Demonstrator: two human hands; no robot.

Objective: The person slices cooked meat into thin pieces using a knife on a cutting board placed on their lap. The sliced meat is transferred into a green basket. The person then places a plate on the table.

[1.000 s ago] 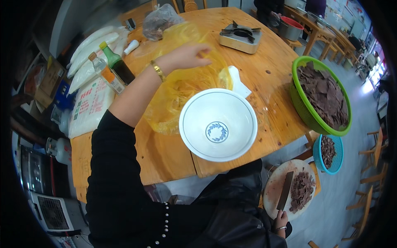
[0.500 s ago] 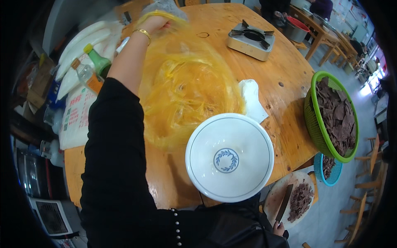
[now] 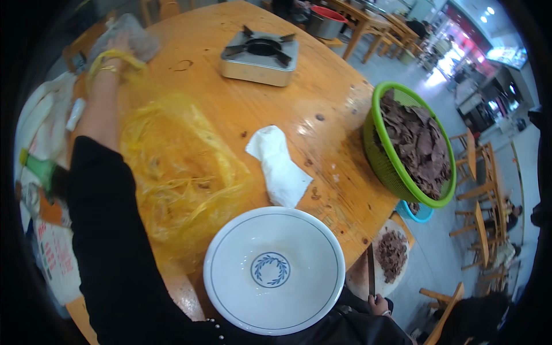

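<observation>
My left hand [image 3: 119, 45] stretches to the table's far left and meets a greyish translucent plastic bag [image 3: 135, 35]. Its fingers are blurred, so their grip cannot be told. A gathered edge of the yellow plastic bag [image 3: 190, 155] loops around my wrist near a gold bracelet. The rest of that bag lies spread and crumpled on the table. Close before me, a white bowl [image 3: 273, 313] with a blue wreath inside hangs over the table's near edge. Whatever supports it from below is hidden, and my right hand does not show.
Portable gas stove [image 3: 260, 57] and white cloth [image 3: 276, 164] on the wooden table [image 3: 328, 109]. At right, a green basket [image 3: 376, 149] holds dark brown sheets. Below, another person's hand [image 3: 379, 305] grips a knife [image 3: 371, 273] by a round board [image 3: 357, 279]. Bottles [image 3: 49, 172] stand left.
My left hand has reached farther left, onto the greyish bag, drawing the yellow bag's edge along. The view has swung right. The bowl sits lower and appears larger.
</observation>
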